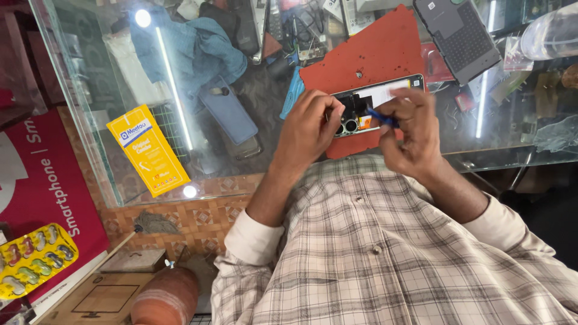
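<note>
At the near edge of the glass counter (pixel 108 156), on a red work mat (pixel 373 54), lies an opened smartphone (pixel 376 102) with its back cover off, the camera lenses and dark inner parts showing. The left hand (pixel 307 129) is curled over the phone's camera end, fingers bent down and pressing on it to pin it to the mat. The right hand (pixel 412 129) is closed in a pinch around a thin blue pry tool (pixel 379 116), whose tip points into the phone's inside near an orange part beside the lenses.

To do this prying well, I judge the left hand should keep the phone flat and motionless while the right works the tip with small, shallow levering, since the parts around the cameras look fine and easily torn. A low angle for the tool and pressure from the fingertips, not the wrist, would help keep it from slipping onto the lenses.

Farther back on the counter a grey back cover (pixel 460 33) lies at the mat's far right corner. A yellow card (pixel 147 150) shows under the glass towards the left edge, and a yellow blister pack of pills (pixel 36 259) lies below the counter at the far left.
</note>
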